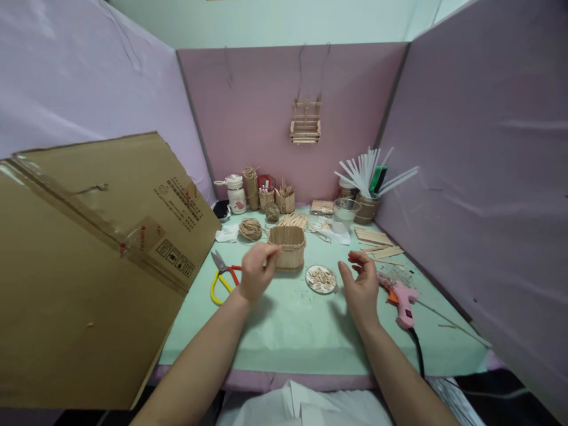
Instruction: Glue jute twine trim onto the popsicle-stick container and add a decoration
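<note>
In front of the basket's lower left side is my left hand, its fingers closed in a pinch. What they hold, if anything, is too small to make out. The basket is made of upright wooden sticks with a twine-like band near its rim. My right hand is raised with thumb and fingers apart and nothing visible between them. Between the two hands lies a small round dish of short wood pieces. A pink hot glue gun rests to the right of my right hand. Scissors with yellow and red handles lie left of my left hand.
A large cardboard sheet leans over the table's left side. Along the back stand a white bottle, a twine ball, a clear plastic cup and a pot of white glue sticks. Flat wooden sticks lie right.
</note>
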The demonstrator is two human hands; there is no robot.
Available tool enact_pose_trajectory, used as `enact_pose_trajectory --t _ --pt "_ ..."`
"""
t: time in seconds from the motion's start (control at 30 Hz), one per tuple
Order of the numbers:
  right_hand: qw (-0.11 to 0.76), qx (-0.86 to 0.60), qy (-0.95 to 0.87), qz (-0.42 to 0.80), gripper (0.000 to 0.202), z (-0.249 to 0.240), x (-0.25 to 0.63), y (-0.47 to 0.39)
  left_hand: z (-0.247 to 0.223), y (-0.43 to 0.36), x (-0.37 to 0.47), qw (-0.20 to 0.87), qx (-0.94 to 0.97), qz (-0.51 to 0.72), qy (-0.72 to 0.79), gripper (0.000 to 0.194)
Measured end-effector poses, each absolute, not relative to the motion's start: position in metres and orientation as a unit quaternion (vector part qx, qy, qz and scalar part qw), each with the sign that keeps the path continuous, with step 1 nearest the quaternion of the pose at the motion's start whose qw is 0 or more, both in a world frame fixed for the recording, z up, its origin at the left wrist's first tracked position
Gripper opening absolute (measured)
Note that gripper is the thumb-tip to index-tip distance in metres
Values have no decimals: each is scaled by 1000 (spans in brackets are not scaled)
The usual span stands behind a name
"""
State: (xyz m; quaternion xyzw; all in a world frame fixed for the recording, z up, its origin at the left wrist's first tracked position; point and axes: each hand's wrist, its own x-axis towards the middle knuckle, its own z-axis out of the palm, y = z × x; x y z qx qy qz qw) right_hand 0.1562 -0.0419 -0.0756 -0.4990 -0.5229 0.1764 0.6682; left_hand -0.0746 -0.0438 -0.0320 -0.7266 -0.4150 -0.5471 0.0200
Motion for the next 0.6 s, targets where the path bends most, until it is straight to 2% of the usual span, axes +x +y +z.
enact_pose_trajectory --t 0.17,0.3,0.37,0.47,0.6 --pt "651 -501 -561 104 18 -72 163 -46 -64 -61 -23 38 -892 -390 -226 26" --pt "630 -500 -589 80 11 -71 165 -46 -78 -72 -3 78 -933 -307 -170 42" --pt "607 -506 -608 73 9 -71 167 -44 -78 -74 -3 61 -938 -283 -192 39" --pt "542 -530 -650 67 10 -73 172 -41 -73 -70 -8 -11 -906 -282 -315 14" --pt "422 -580 -693 78 14 -73 178 -39 -69 -58 -15 -84 -821 -314 -469 20"
